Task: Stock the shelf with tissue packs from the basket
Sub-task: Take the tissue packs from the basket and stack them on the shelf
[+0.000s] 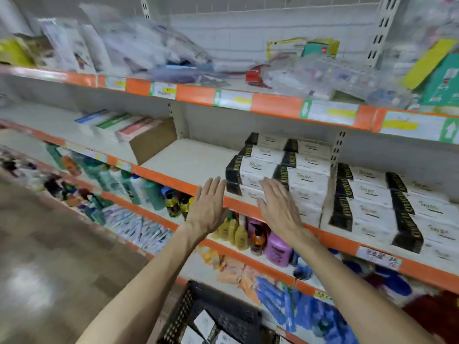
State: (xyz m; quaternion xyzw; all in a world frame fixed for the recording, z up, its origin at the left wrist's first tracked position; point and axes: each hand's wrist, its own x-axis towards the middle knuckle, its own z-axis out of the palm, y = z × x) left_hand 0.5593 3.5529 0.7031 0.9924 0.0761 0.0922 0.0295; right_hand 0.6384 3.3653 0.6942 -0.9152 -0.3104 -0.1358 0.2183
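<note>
The blurred brown floor (49, 244) runs along the far left, and beside it the lower shelves are crowded with green and white bottles (129, 184). The middle shelf (188, 162) has an orange front edge. An open cardboard box (151, 142) sits on its left part, holding flat packs in blue, green and pink. Right of the box, the shelf board shows as far as the left hand (208, 207). That hand is held flat, fingers straight and together, palm toward the shelf, gripping nothing, just left of the stacked tissue packs (280, 170). The right hand (278, 207), equally flat and holding nothing, is spread over the front of that stack's lower packs; whether it touches them cannot be told. The two hands are apart. The white packs with black ends lie in layers, in rows running toward the back. A slotted upright (336, 150) separates them from a second stack (387, 207), larger, further right. Below the hands, yellow and purple bottles (275, 247) fill the next shelf down. At the bottom edge, between the forearms, the black basket (223, 311) holds more white packs (206, 324).
</note>
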